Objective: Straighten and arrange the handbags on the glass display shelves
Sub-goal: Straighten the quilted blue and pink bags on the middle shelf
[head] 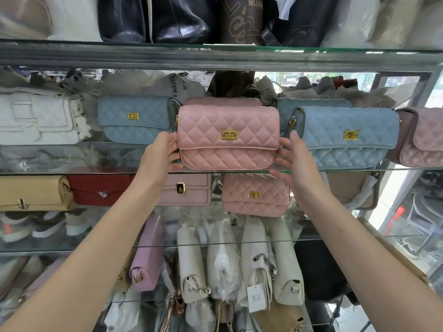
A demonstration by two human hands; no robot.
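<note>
A pink quilted handbag (227, 136) with a gold clasp stands upright at the front edge of the middle glass shelf (359, 170). My left hand (159, 153) presses against its left end and my right hand (296, 156) against its right end, so both hands grip it. A second pink bag (223, 101) stands right behind it. Light blue quilted bags stand on either side: one to the left (134, 119), one to the right (347, 137). A white quilted bag (38, 118) is at the far left, a dusty pink one (422, 137) at the far right.
The top shelf (215, 55) holds black bags (153, 19) and a brown one (239, 20). Below are a tan bag (31, 192), a red bag (100, 190), and two pink bags (255, 195). Lower shelves carry cream bags, a lilac bag (147, 255) and wrapped goods.
</note>
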